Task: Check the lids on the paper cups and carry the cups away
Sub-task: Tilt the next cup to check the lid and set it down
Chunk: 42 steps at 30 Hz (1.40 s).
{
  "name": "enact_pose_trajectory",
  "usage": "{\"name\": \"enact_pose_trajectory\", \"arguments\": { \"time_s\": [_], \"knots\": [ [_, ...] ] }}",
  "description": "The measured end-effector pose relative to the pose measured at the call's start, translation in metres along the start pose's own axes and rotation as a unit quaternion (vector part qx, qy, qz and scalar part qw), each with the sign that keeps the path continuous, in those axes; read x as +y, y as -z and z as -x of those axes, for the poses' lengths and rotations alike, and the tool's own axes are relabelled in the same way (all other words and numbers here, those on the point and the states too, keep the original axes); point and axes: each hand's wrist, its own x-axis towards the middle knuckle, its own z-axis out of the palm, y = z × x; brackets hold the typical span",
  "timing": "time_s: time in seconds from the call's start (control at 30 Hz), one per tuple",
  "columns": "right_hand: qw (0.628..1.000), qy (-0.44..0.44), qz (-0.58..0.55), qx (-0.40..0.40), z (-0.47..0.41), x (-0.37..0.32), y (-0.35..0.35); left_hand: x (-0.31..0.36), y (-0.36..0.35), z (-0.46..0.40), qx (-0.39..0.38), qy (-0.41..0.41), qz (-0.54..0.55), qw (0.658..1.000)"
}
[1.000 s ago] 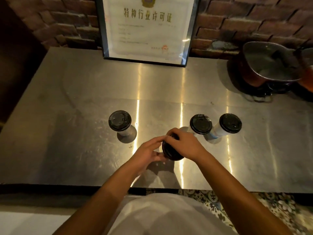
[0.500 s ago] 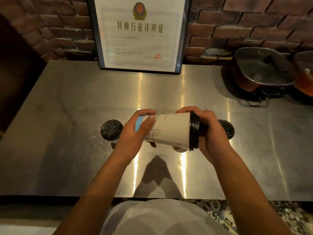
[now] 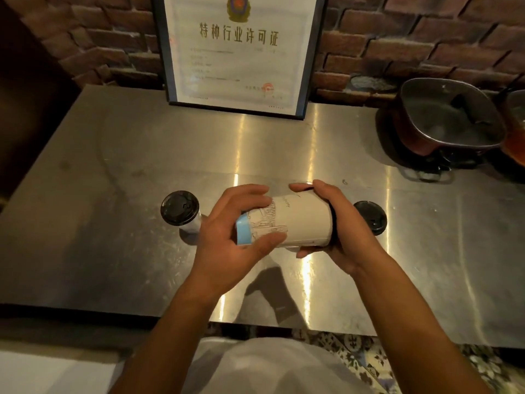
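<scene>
A white paper cup (image 3: 301, 223) with a blue base band and a line drawing lies on its side in the air above the steel counter (image 3: 113, 251). My left hand (image 3: 235, 234) grips its base end. My right hand (image 3: 338, 231) wraps the lid end, so the black lid is mostly hidden. A second cup with a black lid (image 3: 179, 207) stands upright to the left of my hands. A third black-lidded cup (image 3: 370, 217) stands behind my right hand, partly covered. A further cup seen earlier is hidden behind the held one.
A framed certificate (image 3: 238, 52) leans against the brick wall at the back. A dark metal pan (image 3: 446, 120) sits on a stand at the back right, with an orange-brown vessel (image 3: 515, 137) beside it at the edge. The counter's front edge runs just above my torso.
One second ago the cup stood upright on the counter with both hands on its lid. It has since been lifted and tipped sideways, lid to the right; since half a second ago it has turned slightly.
</scene>
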Motion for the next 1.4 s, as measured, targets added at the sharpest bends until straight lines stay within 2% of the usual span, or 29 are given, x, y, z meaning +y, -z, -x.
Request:
{"name": "enact_pose_trajectory", "arguments": {
  "time_s": [0.1,0.27,0.43,0.67,0.73,0.8,0.87,0.93,1.0,1.07,1.13,1.17,1.2,1.27,1.33,1.4],
  "knots": [
    [1.000,-0.005,-0.022,0.005,0.003,0.006,-0.012,-0.005,0.016,0.003,-0.018,-0.042,-0.031,0.998],
    [0.997,-0.037,-0.061,-0.005,0.011,0.022,-0.044,-0.016,0.050,0.006,-0.002,-0.086,-0.060,0.995],
    [0.999,-0.003,-0.051,0.001,0.019,0.028,-0.061,-0.025,0.059,0.030,-0.025,-0.124,-0.072,0.989],
    [0.994,0.060,-0.086,0.023,0.015,0.041,-0.097,-0.024,0.077,0.027,0.074,-0.097,-0.056,0.991],
    [0.993,0.078,-0.067,0.051,0.013,0.039,-0.104,-0.017,0.081,0.017,0.083,-0.047,-0.023,0.995],
    [0.989,0.123,-0.030,0.073,0.012,0.039,-0.108,-0.008,0.082,0.009,0.089,0.058,0.032,0.994],
    [0.975,0.196,0.015,0.102,0.013,0.043,-0.110,-0.005,0.080,0.001,0.089,0.186,0.111,0.972],
    [0.945,0.290,0.095,0.119,0.016,0.050,-0.109,-0.006,0.079,-0.006,0.064,0.285,0.205,0.934],
    [0.912,0.353,0.178,0.108,0.016,0.057,-0.105,-0.007,0.080,-0.008,0.040,0.339,0.268,0.901],
    [0.906,0.363,0.196,0.092,0.016,0.058,-0.101,-0.007,0.081,-0.006,0.032,0.348,0.280,0.894],
    [0.924,0.337,0.160,0.082,0.015,0.056,-0.099,-0.006,0.080,-0.003,0.035,0.326,0.242,0.913],
    [0.939,0.308,0.128,0.084,0.015,0.053,-0.099,-0.003,0.080,-0.001,0.041,0.292,0.201,0.934],
    [0.957,0.264,0.081,0.086,0.016,0.050,-0.098,0.000,0.081,0.002,0.041,0.232,0.153,0.960],
    [0.986,0.142,-0.058,0.064,0.017,0.044,-0.096,0.000,0.082,0.008,0.014,0.059,0.046,0.997],
    [0.989,0.040,-0.139,0.044,0.021,0.040,-0.092,-0.005,0.082,0.014,-0.018,-0.073,-0.061,0.995],
    [0.989,0.008,-0.142,0.045,0.023,0.041,-0.087,-0.010,0.080,0.018,-0.008,-0.124,-0.127,0.984]
  ]
}}
